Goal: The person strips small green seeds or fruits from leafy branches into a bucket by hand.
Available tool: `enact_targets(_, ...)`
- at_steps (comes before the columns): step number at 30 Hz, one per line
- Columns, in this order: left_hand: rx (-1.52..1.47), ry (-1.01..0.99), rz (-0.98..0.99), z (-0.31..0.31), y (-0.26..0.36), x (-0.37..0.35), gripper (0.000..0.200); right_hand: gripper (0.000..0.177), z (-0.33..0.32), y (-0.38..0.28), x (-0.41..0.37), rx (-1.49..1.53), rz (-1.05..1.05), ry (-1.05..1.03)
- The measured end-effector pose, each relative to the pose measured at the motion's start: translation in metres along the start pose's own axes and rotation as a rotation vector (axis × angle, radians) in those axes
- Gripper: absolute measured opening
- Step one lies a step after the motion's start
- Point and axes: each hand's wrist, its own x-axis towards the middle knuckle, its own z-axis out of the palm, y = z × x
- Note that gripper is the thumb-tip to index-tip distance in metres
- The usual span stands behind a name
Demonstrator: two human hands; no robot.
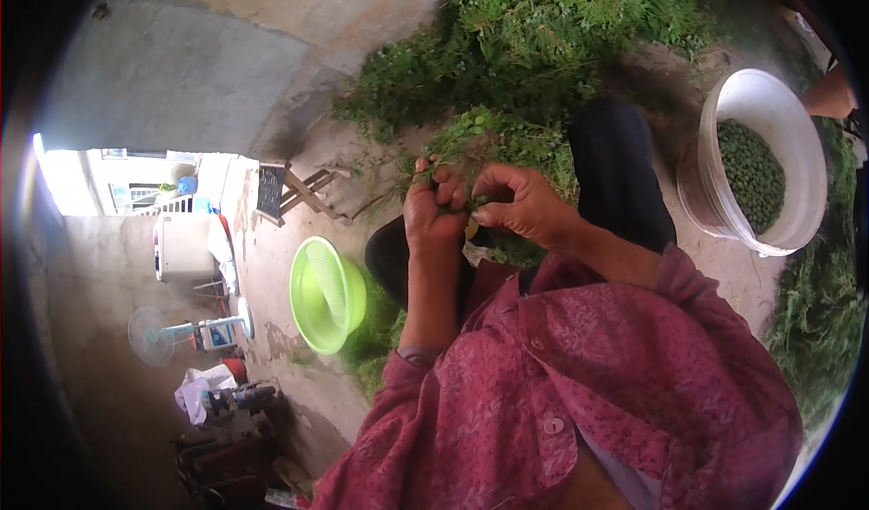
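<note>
My left hand (434,204) is curled closed, palm up, around a leafy green sprig (475,139) that reaches out past the fingertips. Close against it, my right hand (520,200) has its thumb and forefinger pinched together near the left palm; whatever small thing is between them cannot be made out. Both hands are above my lap, between my knees in dark trousers. Beyond them lies a large heap of feathery green branches (534,39) with small pale-green cones among the foliage.
On the right, a white bucket (715,189) holds many small round green cones (749,175). A lime-green basin (303,315) stands on the left, near a folding stool (308,191) and a fan (154,336). Another person's arm (831,94) shows at the right edge, near more branches (819,302).
</note>
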Motion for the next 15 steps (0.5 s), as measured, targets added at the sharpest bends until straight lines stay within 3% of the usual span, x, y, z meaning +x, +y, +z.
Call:
enact_targets(5,0.110,-0.012,0.040,0.006,-0.008,0.000,0.015,0.019,0.003,-0.004,-0.008,-0.061,-0.023,-0.010)
enact_targets(10,0.080,0.068,0.026,0.018,-0.015,0.001,0.011,0.016,0.007,-0.009,-0.011,-0.357,-0.318,0.056)
enact_targets(14,0.025,0.045,0.074,-0.010,0.020,0.011,0.010,0.015,0.014,-0.039,-0.027,-0.310,-0.259,0.119)
enact_targets(15,-0.019,0.043,0.104,-0.012,0.024,0.010,0.010,0.014,0.005,-0.038,-0.021,-0.079,-0.115,0.104)
